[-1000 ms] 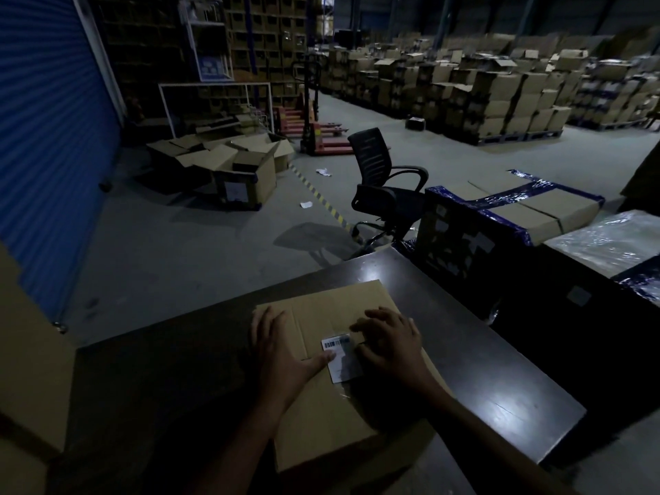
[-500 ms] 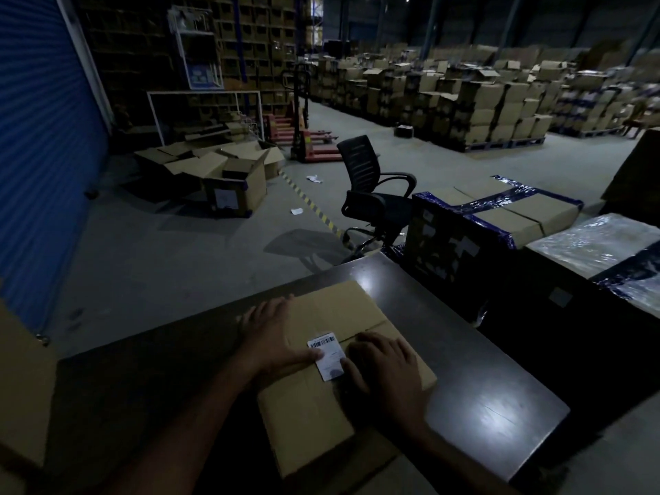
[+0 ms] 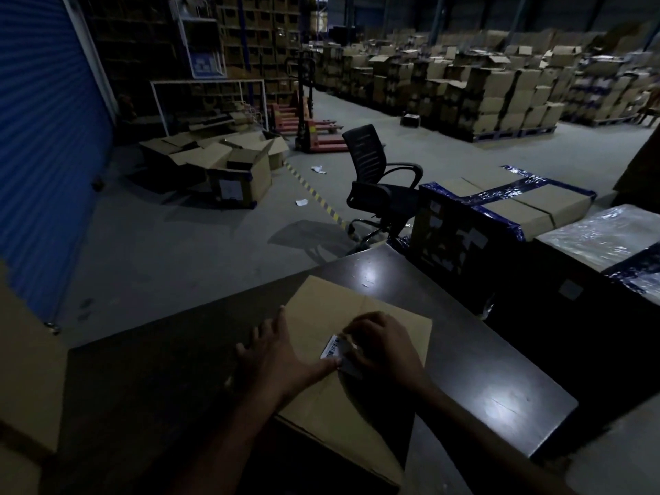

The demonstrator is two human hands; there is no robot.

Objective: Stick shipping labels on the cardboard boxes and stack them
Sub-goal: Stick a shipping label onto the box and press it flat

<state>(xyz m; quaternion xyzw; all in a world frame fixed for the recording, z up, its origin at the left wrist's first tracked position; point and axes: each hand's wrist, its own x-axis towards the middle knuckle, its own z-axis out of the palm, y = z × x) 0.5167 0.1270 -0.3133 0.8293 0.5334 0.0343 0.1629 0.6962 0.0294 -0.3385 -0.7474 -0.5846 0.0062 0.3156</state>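
Right now, label: the white barcode shipping label (image 3: 334, 348) lies on top of the cardboard box (image 3: 332, 398).
Box: flat on the dark table (image 3: 500, 380), at its middle.
Left hand (image 3: 276, 355): fingers spread flat on the box, thumb tip at the label's edge, holding nothing.
Right hand (image 3: 384, 346): fingers bent, pressing on the label.
Beyond: black office chair (image 3: 378, 184), blue-taped cartons (image 3: 500, 212).

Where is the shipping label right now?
In the head view, low centre: the label lies on the box top, between the left hand and right hand.
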